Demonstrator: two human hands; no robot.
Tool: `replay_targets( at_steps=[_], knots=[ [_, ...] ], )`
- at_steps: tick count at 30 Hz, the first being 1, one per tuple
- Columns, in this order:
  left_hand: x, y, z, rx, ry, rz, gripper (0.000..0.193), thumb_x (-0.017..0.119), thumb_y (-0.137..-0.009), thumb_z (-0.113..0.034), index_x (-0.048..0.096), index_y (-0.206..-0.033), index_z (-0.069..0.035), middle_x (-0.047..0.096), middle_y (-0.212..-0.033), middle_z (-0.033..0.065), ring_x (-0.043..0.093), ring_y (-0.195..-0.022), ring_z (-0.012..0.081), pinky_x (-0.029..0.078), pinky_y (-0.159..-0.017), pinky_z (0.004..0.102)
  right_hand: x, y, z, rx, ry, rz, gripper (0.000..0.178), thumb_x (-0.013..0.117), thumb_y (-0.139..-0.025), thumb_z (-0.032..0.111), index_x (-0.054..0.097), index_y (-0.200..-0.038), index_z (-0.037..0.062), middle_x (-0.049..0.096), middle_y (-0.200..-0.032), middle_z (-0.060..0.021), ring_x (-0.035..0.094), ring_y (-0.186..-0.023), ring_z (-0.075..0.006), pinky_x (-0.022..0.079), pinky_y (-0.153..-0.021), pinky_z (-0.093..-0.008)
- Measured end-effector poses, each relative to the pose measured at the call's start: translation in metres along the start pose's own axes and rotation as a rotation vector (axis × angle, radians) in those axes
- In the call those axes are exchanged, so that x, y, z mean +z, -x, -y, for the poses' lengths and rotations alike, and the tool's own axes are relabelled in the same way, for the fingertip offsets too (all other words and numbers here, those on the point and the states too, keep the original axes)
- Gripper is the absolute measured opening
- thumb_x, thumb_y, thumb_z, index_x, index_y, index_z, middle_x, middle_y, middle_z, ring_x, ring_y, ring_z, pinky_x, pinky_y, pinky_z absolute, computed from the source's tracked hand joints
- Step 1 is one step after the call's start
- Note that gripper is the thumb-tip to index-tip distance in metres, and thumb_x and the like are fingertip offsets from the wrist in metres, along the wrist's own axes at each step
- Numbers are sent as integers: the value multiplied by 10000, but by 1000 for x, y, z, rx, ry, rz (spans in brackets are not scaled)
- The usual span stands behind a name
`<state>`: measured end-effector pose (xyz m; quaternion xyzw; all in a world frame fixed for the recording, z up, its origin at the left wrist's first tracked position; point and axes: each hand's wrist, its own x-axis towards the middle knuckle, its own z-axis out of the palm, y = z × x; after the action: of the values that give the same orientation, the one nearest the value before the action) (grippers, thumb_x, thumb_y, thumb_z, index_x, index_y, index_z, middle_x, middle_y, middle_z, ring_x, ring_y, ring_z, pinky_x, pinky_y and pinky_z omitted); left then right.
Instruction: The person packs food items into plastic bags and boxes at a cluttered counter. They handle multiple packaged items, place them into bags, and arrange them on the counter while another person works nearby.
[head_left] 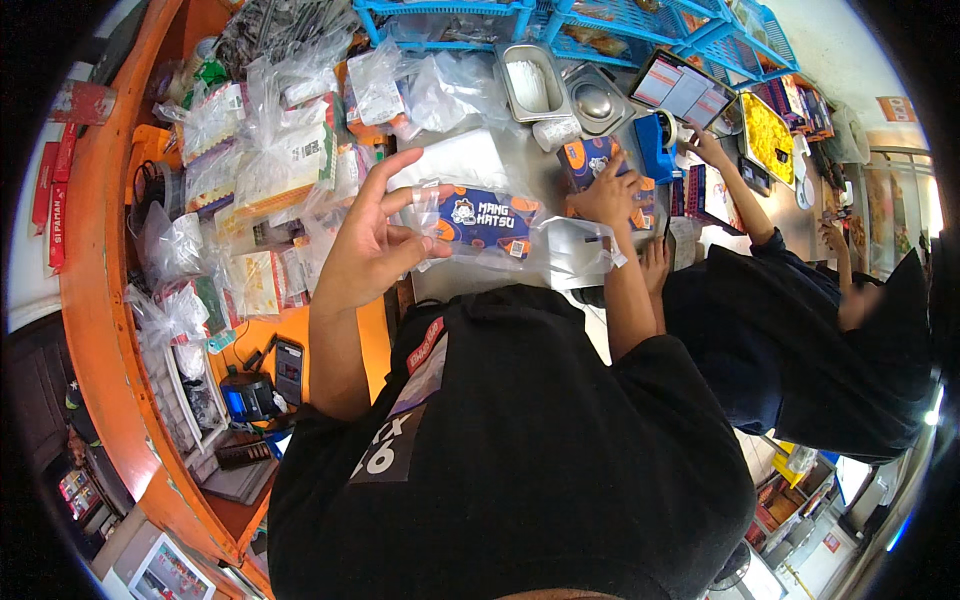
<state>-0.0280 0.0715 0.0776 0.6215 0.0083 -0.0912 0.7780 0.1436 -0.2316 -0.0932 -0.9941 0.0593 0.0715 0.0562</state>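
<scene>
My left hand (pixel 372 240) holds one end of a clear plastic bag (pixel 575 250) between thumb and fingers, its index finger raised. Inside the bag lies a blue and orange printed box (pixel 485 222), and the bag's loose end stretches to the right. My right hand (pixel 608 195) closes over a second blue and orange box (pixel 585 158), which stands on the metal counter behind the bagged one. Part of this second box is hidden under my fingers.
Bagged boxes (pixel 285 165) pile up on the left. Beyond are a steel container (pixel 532 85), blue baskets (pixel 445 22), a tablet (pixel 683 90) and a blue tape dispenser (pixel 655 150). At right, a co-worker's hand (pixel 708 148) reaches toward the dispenser, near a tray of yellow food (pixel 768 140).
</scene>
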Motion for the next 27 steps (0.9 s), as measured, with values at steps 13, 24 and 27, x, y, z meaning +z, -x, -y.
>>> replay_targets(
  at_steps=[13, 24, 27],
  knots=[
    [-12, -3, 12, 79, 165, 65, 888, 682, -831, -48, 137, -1532, -64, 432, -1451, 288, 687, -1043, 354, 565, -927, 429, -44, 6, -26, -106, -493, -201, 1246, 879, -552, 229, 143, -1555, 288, 439, -1238, -334, 486, -1167, -498, 416, -998, -543],
    [-14, 1, 24, 124, 373, 9, 860, 527, -899, -335, 13, -1581, -237, 364, -1504, 294, 715, -917, 321, 600, -784, 420, -88, 87, 37, -948, -1376, 91, 1198, 915, -612, 170, 157, -1532, 48, 435, -1396, -173, 510, -1245, -285, 400, -1068, -421],
    [-13, 13, 36, 16, 234, -104, 866, 480, -904, -351, -41, -1587, -244, 375, -1514, 270, 686, -732, 222, 580, -657, 331, -67, 107, 72, -1246, -1469, 239, 1208, 923, -586, 223, 187, -1527, 44, 394, -1443, -186, 463, -1310, -310, 344, -1113, -438]
  ],
)
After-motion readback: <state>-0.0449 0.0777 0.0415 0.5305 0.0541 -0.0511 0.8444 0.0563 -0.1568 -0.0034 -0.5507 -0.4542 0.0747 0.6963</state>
